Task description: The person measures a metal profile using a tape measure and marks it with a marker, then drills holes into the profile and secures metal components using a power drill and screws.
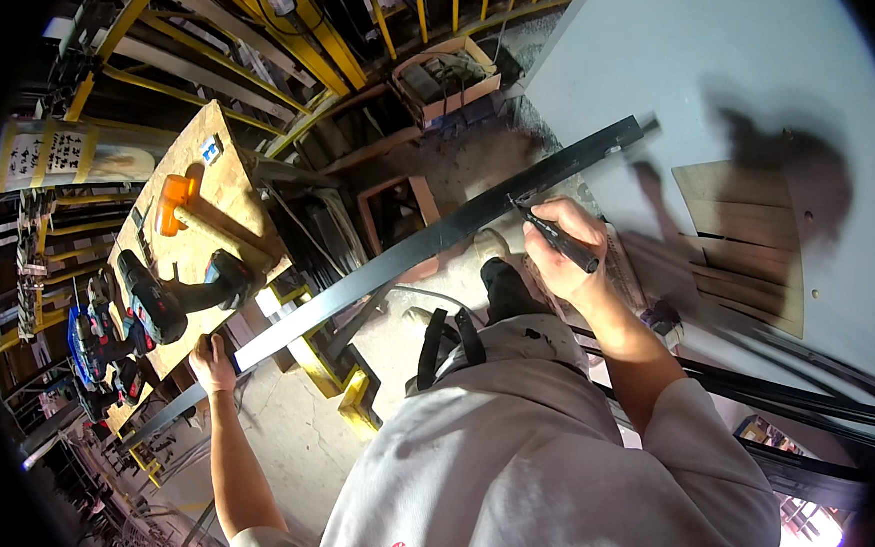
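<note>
A long dark metal profile (425, 238) runs slantwise in front of me, from the lower left to the upper right. My left hand (213, 367) is closed round it beside the wooden board. In my right hand (567, 235) is a black marker pen (581, 255), gripped between thumb and fingers. The pen's tip points at the profile's near edge, towards its far right end; whether it touches cannot be made out. Small pale marks show on the profile near that end.
On the wooden board (217, 137) at left lie an orange-headed mallet (173, 203) and a black cordless drill (155, 299). More power tools (91, 340) sit beyond it. Yellow racks (293, 32) and a carton (462, 96) stand at the back. A pale panel (634, 41) fills the right.
</note>
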Demonstrator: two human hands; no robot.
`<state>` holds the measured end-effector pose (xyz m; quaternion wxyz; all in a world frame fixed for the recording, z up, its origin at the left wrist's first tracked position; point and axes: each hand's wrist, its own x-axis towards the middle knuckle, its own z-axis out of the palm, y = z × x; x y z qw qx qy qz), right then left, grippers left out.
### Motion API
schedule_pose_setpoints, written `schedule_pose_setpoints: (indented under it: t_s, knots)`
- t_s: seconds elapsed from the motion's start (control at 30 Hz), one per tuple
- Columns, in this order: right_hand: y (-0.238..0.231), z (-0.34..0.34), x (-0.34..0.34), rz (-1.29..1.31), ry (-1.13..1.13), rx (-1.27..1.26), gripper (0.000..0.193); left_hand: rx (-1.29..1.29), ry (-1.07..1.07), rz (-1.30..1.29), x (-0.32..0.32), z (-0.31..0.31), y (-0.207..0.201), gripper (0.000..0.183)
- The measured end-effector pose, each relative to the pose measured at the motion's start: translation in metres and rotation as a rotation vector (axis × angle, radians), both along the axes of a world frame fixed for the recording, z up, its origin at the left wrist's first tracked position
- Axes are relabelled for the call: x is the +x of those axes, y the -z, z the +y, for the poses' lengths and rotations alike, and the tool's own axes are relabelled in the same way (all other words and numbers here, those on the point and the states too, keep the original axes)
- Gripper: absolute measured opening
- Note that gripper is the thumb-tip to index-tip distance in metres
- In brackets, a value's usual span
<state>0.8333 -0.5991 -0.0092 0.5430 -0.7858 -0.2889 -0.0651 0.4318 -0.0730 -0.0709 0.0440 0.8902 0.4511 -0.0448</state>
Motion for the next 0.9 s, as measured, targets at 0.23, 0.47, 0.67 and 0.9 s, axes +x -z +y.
schedule_pose_setpoints:
  t_s: [0.23,0.47,0.67,0.9]
  knots:
    - [-0.004,0.001,0.002,0.003,0.005,-0.002,0.020,0.049,0.022,-0.009,0.003,-0.007,-0.002,0.052]
    - [-0.002,-0.001,0.002,0.031,0.015,-0.005,0.021,0.104,0.035,-0.064,0.002,-0.011,-0.001,0.051]
    - [0.001,0.000,0.003,-0.018,0.027,-0.006,0.021,0.068,0.038,-0.029,0.008,-0.012,-0.006,0.048]
    - [-0.003,0.000,0.004,-0.004,0.018,-0.023,0.021,-0.050,0.013,-0.092,0.013,-0.013,-0.014,0.044]
